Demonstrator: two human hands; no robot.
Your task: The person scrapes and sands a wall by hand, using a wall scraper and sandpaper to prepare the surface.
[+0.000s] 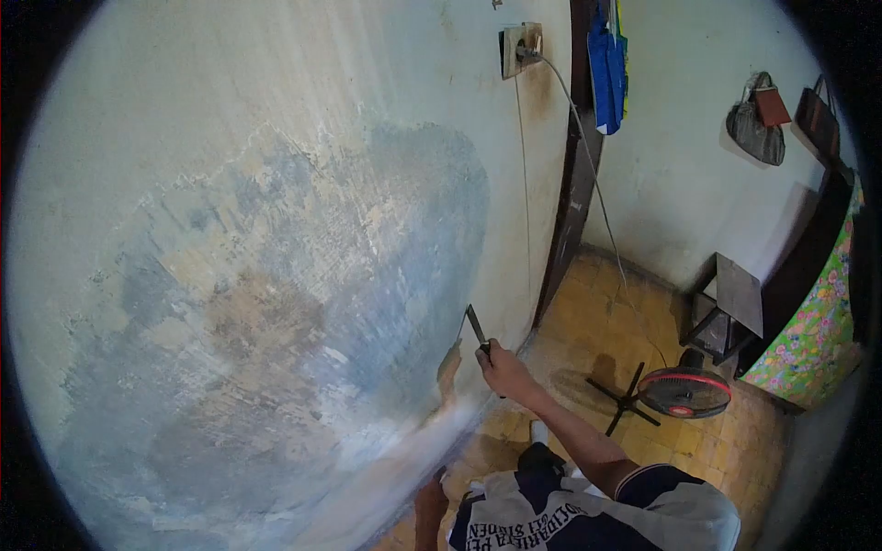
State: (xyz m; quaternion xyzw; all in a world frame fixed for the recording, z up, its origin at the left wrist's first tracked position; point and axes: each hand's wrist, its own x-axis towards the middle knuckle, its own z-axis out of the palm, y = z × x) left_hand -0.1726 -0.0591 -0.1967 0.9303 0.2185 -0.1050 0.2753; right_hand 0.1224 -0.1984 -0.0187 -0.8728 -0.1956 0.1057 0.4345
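My right hand (503,370) is closed around the handle of a scraper (475,323). Its flat blade points up and rests against or very near the wall, by the right edge of a large worn patch (276,312). That patch shows bare grey and blue plaster with ragged, flaking paint along its upper border. A shadow of the hand and tool falls on the wall beside them. Low in the view, near the foot of the wall, is my left hand (431,500). Its fingers are too small and partly hidden to read.
A wall socket (521,50) with a plugged-in cable (588,147) is at the upper right. On the yellow tiled floor (588,303) stand a fan (684,393) and a small stool (735,298). Bags (756,124) hang on the far wall, and flowered cloth (818,340) covers something at right.
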